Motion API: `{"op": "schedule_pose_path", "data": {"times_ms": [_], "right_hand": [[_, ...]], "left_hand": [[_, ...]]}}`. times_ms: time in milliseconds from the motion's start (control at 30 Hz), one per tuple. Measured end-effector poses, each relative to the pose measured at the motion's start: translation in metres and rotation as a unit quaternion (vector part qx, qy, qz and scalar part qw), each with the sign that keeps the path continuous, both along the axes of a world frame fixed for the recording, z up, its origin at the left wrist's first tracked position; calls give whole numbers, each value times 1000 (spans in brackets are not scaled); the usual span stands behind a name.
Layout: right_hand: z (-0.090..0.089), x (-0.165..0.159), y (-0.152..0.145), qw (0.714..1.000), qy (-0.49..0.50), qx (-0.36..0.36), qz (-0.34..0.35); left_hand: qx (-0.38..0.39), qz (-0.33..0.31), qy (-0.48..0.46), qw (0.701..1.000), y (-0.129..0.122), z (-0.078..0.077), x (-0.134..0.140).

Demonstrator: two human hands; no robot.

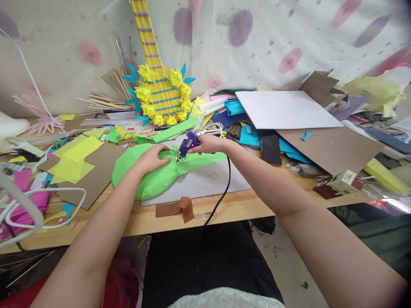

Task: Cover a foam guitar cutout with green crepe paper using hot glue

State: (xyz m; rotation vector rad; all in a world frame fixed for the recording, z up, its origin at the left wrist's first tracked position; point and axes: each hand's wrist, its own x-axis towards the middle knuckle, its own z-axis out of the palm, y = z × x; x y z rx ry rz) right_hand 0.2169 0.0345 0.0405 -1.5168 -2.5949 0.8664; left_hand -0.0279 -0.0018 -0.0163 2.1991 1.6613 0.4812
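Note:
My right hand [207,144] is wrapped round a dark blue hot glue gun [189,144], its nozzle pointing down at the join of a green paper-covered guitar shape. A black cord [228,184] runs from it over the table edge. The green guitar shape [150,179] has a wide rounded body on the left and a narrow neck reaching right, under my right hand. My left hand [152,159] grips the body near that join, thumb and fingers curved on the green paper. Beneath lies a grey gridded cutting mat [208,184].
A yellow paper-flower guitar [160,85] leans at the back. Scissors [213,127], a black phone [270,147], a white board [285,109] and cardboard [334,145] lie behind and right. Yellow paper squares [78,152] and white cables [48,194] are left. Brown crepe paper [175,208] lies near the front edge.

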Motion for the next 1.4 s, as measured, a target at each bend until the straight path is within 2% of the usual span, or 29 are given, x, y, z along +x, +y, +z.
{"op": "schedule_pose_path", "data": {"times_ms": [200, 367, 733, 1000, 1233, 1300, 1400], "right_hand": [[-4, 1, 1, 999, 27, 11, -16], [-8, 1, 4, 999, 31, 15, -4], [-4, -5, 0, 999, 22, 23, -10], [-8, -11, 5, 997, 16, 70, -18], [-6, -15, 1, 992, 10, 124, -8], [-3, -12, -2, 993, 22, 116, -4], [1, -3, -4, 997, 62, 54, -11]], "left_hand": [[1, -4, 8, 1000, -3, 2, 1], [-2, -3, 11, 1000, -1, 2, 1], [3, -13, 56, 998, -1, 0, 2], [-20, -1, 38, 999, 5, -3, -3], [-19, -33, -6, 999, 6, -3, -4], [-19, -43, -29, 998, 8, -3, -6], [-27, -53, -41, 997, 14, 0, -8]]}}
